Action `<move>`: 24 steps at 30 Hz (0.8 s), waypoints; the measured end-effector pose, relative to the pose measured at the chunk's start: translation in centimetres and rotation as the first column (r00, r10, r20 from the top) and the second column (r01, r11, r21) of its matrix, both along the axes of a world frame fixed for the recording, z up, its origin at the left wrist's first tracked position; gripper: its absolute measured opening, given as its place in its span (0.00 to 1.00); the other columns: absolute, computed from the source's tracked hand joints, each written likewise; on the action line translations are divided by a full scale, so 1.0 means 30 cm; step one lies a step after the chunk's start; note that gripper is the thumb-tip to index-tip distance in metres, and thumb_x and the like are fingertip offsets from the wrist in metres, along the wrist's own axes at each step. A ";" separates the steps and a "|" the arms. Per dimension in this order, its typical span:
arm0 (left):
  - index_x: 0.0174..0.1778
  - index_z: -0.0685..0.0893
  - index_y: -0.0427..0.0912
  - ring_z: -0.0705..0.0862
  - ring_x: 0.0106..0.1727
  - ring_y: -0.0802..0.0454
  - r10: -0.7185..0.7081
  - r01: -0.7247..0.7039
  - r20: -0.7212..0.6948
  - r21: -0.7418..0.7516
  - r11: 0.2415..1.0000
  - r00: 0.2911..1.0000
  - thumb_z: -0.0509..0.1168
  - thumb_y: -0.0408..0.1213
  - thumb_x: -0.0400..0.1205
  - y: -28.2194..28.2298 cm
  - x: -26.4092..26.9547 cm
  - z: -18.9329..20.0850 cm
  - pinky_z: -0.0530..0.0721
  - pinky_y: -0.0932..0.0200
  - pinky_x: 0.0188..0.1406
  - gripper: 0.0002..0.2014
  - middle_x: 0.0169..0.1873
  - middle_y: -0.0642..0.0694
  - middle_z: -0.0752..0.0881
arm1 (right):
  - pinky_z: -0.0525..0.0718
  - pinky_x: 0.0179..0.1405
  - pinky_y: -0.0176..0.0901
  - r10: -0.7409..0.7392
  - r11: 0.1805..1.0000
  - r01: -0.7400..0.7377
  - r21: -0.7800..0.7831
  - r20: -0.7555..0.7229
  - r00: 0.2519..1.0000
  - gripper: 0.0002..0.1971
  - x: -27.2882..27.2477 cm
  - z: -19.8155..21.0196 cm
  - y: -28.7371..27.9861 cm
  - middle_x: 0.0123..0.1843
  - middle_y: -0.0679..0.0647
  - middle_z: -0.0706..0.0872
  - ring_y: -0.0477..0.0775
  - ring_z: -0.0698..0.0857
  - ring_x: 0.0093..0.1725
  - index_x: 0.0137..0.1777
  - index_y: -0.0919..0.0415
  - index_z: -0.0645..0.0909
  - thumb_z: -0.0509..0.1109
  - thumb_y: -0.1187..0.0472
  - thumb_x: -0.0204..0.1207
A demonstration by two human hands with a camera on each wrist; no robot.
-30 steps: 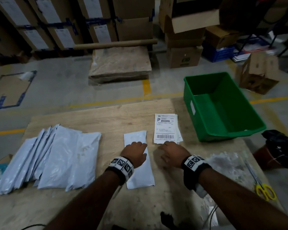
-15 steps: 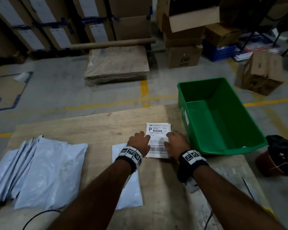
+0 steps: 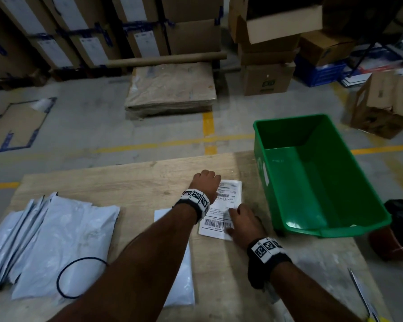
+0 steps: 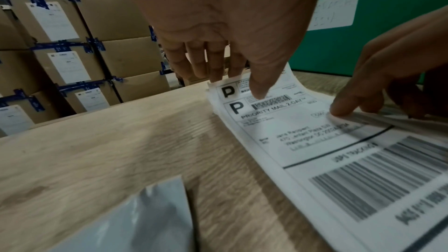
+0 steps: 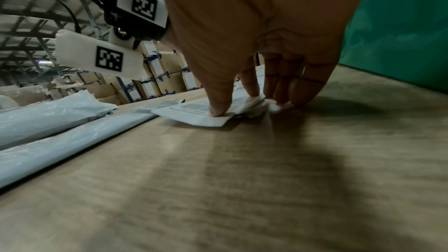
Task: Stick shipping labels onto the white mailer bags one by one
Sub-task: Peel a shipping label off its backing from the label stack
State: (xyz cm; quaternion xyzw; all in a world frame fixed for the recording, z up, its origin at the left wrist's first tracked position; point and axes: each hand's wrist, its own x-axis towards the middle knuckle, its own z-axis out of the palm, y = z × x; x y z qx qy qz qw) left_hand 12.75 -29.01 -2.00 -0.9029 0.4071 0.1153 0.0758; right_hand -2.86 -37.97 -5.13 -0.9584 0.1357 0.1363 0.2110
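Note:
A stack of shipping labels (image 3: 219, 217) lies on the wooden table (image 3: 126, 182) beside the green bin. My left hand (image 3: 209, 182) pinches the far edge of the top label (image 4: 274, 122), thumb on top and fingers behind, and that edge curls up off the stack. My right hand (image 3: 233, 220) presses thumb and fingertips (image 5: 218, 110) onto the stack's right edge, where the sheets are ruffled. One white mailer bag (image 3: 182, 282) lies flat under my left forearm. A fanned pile of mailer bags (image 3: 56, 240) sits at the table's left.
A green bin (image 3: 312, 182) stands at the table's right, a white sticker on its near wall. Scissors (image 3: 362, 293) lie at the front right edge. A black cable loop (image 3: 63, 275) rests on the pile. Cardboard boxes (image 3: 265, 66) stand on the floor beyond.
Both hands left the single mailer bag and moved forward to the label stack. My left hand went to its far edge and lifted the top label; my right settled on the right edge.

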 end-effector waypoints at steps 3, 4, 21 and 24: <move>0.75 0.68 0.39 0.69 0.73 0.38 0.025 -0.025 0.005 -0.058 0.998 1.000 0.67 0.40 0.80 0.000 -0.003 -0.005 0.72 0.42 0.70 0.28 0.73 0.37 0.71 | 0.79 0.64 0.56 -0.014 1.000 0.014 -0.008 0.016 1.000 0.24 -0.002 0.002 0.002 0.66 0.55 0.72 0.57 0.76 0.63 0.68 0.52 0.71 0.71 0.50 0.75; 0.75 0.68 0.39 0.70 0.72 0.38 0.050 -0.048 0.016 -0.106 0.993 0.999 0.66 0.38 0.80 0.002 -0.004 -0.004 0.73 0.43 0.69 0.27 0.73 0.37 0.71 | 0.79 0.63 0.56 -0.014 1.000 0.014 -0.009 0.022 1.000 0.23 -0.003 0.003 0.002 0.66 0.55 0.72 0.56 0.75 0.63 0.68 0.52 0.71 0.71 0.49 0.75; 0.69 0.75 0.40 0.76 0.63 0.40 0.112 -0.116 -0.103 -0.033 0.993 0.988 0.66 0.44 0.82 0.007 0.003 -0.041 0.78 0.44 0.62 0.22 0.65 0.39 0.77 | 0.76 0.64 0.54 -0.018 0.999 0.019 -0.047 0.014 1.000 0.32 -0.022 -0.001 0.017 0.67 0.53 0.73 0.56 0.71 0.66 0.74 0.51 0.67 0.72 0.46 0.73; 0.64 0.78 0.40 0.77 0.59 0.39 0.062 -0.065 -0.061 -0.038 0.997 0.996 0.64 0.42 0.83 0.007 0.015 -0.016 0.78 0.46 0.57 0.15 0.59 0.39 0.80 | 0.76 0.66 0.55 -0.027 0.998 0.028 -0.047 0.014 1.000 0.32 -0.024 -0.001 0.020 0.68 0.53 0.72 0.55 0.71 0.66 0.74 0.51 0.66 0.73 0.46 0.73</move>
